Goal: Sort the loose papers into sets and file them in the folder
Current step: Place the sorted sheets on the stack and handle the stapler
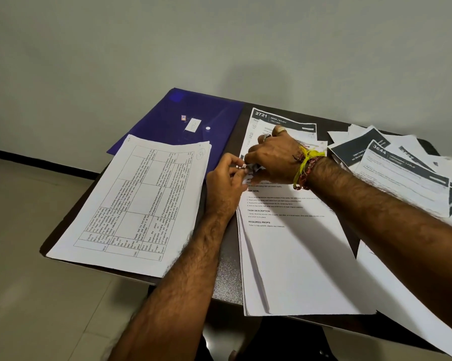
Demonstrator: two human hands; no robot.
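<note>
Both hands meet at the middle white printed paper stack [292, 256]

Your left hand [226, 182] pinches its left edge, fingers curled; your right hand [273, 158], wrist bent, grips the same edge beside it.

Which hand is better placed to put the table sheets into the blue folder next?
Probably the left hand. It is beside the table sheets, and the blue folder lies just behind them on that side. The right hand is across the middle stack, farther from both.

Blue folder [167, 118] flat at desk's back, table-printed stack [131, 204] overlapping it, fanned middle stack [292, 256], loose sheets [402, 162] right
</note>
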